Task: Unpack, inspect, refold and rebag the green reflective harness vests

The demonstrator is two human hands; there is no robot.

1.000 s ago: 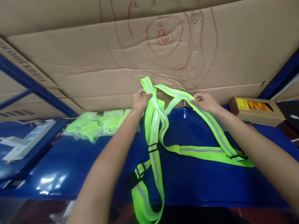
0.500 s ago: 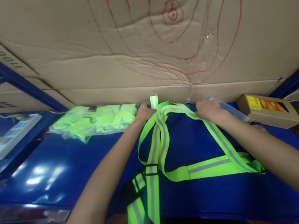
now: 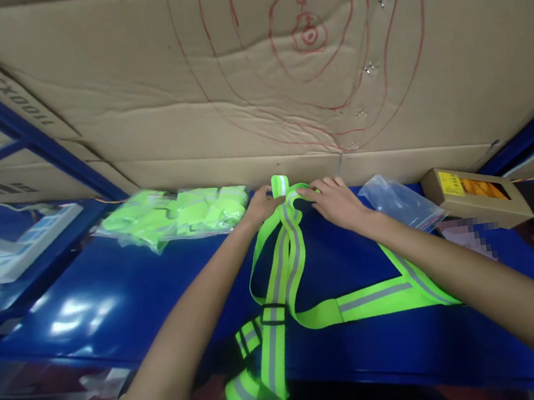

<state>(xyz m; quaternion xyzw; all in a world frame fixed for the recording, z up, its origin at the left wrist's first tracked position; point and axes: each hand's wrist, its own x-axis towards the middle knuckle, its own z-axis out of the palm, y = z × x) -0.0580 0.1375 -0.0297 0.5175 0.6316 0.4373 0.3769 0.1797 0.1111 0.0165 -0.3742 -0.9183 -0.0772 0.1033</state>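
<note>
1. Brown cardboard, marked with red hand-drawn rings, stands behind a glossy blue table, walling off its back edge.
2. On the table, in front of the person, lies a yellow-green strap harness with a grey stripe along its bands. Its upper end is gathered between both hands near the cardboard; its lower left end droops past the front edge, seemingly because that length has nothing beneath it.
3. The left hand pinches the bands between thumb and fingers, just under a small loop. That grip probably keeps the loop upright and the bands bunched together.
4. The right hand has its fingers bent close together, thumb and forefinger nipping a curled band beside the left hand's grip. Such closeness appears to suit handling one narrow spot; the exact contact is partly hidden.
5. One band runs out to the right and passes under the right forearm, likely lying slack since no finger holds it there. A black buckle rests lower on the left bands.
6. Bagged green straps sit left of the hands; a clear bag and a windowed carton sit right, perhaps pushed back to leave working space.
</note>
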